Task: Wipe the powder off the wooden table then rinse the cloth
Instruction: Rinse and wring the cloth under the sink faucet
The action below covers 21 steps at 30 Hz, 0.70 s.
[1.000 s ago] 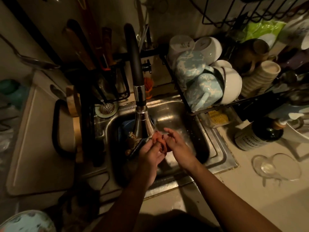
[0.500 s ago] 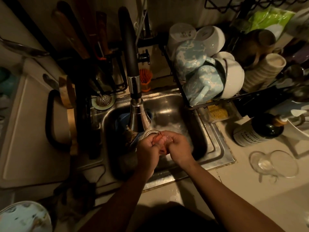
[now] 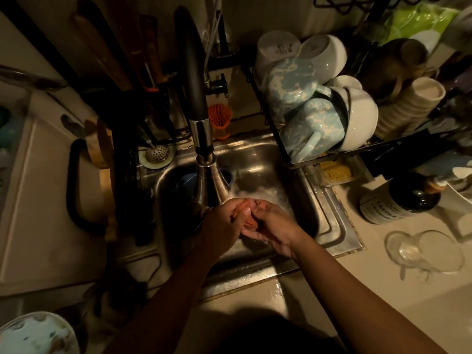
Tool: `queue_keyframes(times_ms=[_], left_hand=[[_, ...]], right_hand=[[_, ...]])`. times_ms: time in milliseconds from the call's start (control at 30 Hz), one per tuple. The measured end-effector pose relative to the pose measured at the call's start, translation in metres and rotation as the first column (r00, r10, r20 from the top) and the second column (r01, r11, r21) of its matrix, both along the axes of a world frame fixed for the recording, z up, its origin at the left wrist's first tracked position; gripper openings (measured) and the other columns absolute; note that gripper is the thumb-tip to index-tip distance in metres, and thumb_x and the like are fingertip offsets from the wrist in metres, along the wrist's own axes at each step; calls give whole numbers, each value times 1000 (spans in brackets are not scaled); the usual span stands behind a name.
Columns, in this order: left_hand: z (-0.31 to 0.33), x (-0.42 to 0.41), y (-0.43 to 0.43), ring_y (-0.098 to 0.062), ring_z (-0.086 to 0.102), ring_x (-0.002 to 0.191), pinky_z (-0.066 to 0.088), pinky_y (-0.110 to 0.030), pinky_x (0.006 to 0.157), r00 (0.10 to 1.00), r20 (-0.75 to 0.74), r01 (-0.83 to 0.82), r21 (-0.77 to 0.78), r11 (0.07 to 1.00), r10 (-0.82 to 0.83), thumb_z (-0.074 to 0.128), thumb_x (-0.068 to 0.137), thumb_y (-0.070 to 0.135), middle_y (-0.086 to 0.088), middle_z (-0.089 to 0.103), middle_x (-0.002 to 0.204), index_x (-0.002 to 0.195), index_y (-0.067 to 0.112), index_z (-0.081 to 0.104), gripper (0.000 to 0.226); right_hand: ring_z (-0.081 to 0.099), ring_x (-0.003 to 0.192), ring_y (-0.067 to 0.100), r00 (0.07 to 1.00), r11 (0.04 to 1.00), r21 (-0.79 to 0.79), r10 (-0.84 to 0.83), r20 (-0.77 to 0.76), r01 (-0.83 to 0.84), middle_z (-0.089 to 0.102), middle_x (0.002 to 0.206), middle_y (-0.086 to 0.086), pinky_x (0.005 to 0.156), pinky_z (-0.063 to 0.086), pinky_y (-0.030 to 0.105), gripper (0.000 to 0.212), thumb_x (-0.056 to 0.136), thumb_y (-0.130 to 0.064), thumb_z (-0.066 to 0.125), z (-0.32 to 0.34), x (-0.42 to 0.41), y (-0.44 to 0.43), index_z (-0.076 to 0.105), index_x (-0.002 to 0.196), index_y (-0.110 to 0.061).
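Observation:
A small orange-pink cloth point(image 3: 249, 221) is bunched between both my hands over the steel sink point(image 3: 258, 159). My left hand point(image 3: 224, 223) closes on its left side and my right hand point(image 3: 270, 226) cups it from the right and below. Most of the cloth is hidden by my fingers. The tall black and steel tap point(image 3: 204, 159) stands just behind my hands, its spout right above them. Foamy water shows in the basin behind the hands. The wooden table is out of sight.
A black dish rack point(image 3: 278, 139) with blue and white cups overhangs the sink's right side. A dark bottle point(image 3: 398, 200) and a glass mug point(image 3: 426, 251) lie on the right counter. A white cutting board point(image 3: 38, 200) and a knife holder point(image 3: 122, 72) stand on the left.
My hands have stayed under the spout and keep working the cloth; they have closed tighter around it, so less cloth shows. The view has shifted slightly.

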<state>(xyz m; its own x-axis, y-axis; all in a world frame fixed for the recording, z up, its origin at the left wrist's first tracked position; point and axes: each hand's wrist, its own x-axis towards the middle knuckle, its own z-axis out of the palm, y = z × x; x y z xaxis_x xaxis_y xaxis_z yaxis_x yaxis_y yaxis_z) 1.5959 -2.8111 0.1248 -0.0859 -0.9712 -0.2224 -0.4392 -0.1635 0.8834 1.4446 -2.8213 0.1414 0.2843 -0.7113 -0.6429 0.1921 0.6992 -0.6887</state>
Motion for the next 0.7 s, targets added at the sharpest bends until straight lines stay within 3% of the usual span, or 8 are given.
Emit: queue_keyframes(times_ms=[100,200,300,400,533,633,667,700], left_hand=[[7,9,1,11,57,83,43,-5,77,957,288,-2,-137,991,41,63,93,25,18,68,88,104,25,75,17],[16,6,3,19,55,79,37,3,75,983,176,-18,-189,982,52,62,86,5,18,64,80,98,5,76,18],[10,4,5,5,56,81,37,3,79,979,189,-40,-202,979,79,59,84,9,5,69,88,96,6,76,21],[2,4,5,-14,71,85,57,-29,88,978,47,-201,-88,976,206,59,87,-7,-9,75,90,95,3,73,18],[7,-2,7,0,69,69,55,-14,68,941,-164,-292,41,956,294,52,87,-21,-10,68,78,94,-11,66,18],[-4,9,7,-15,72,86,58,-33,86,950,-143,-279,4,960,277,61,89,-1,-14,73,88,95,-2,72,12],[-3,11,8,-10,71,83,58,-28,82,956,-137,-263,-1,965,260,62,89,-1,-11,72,86,93,0,72,11],[-2,12,9,-2,70,78,56,-18,75,958,-150,-247,-1,969,244,61,90,-8,-8,71,82,95,-2,71,13]], right_hand=[[70,98,17,998,997,-66,53,36,-51,77,98,4,89,54,31,34,101,-5,51,1,-2,0,78,90,-21],[71,83,5,980,969,-147,192,-47,-197,78,87,-4,77,53,21,40,96,8,50,4,-2,-1,79,91,-18],[71,75,11,977,955,-228,160,-142,-190,77,86,5,63,54,20,32,90,17,53,-3,2,-4,72,95,-7],[67,71,8,952,921,-361,30,-306,-145,72,82,2,67,55,25,36,84,17,62,-15,8,-2,66,87,-18],[63,68,-1,909,887,-436,-51,-414,-149,68,73,-13,68,51,18,41,80,15,66,-21,12,6,62,81,-26],[62,72,13,981,943,-315,49,-190,-108,69,73,-7,68,52,27,12,89,-7,68,-5,5,3,66,86,-18],[65,78,17,993,972,-206,99,-64,-111,72,81,-2,71,54,29,3,91,-19,67,3,2,0,68,92,-17],[68,85,19,989,984,-105,145,1,-144,74,91,3,75,55,31,15,94,-30,62,7,-1,-3,69,100,-17]])
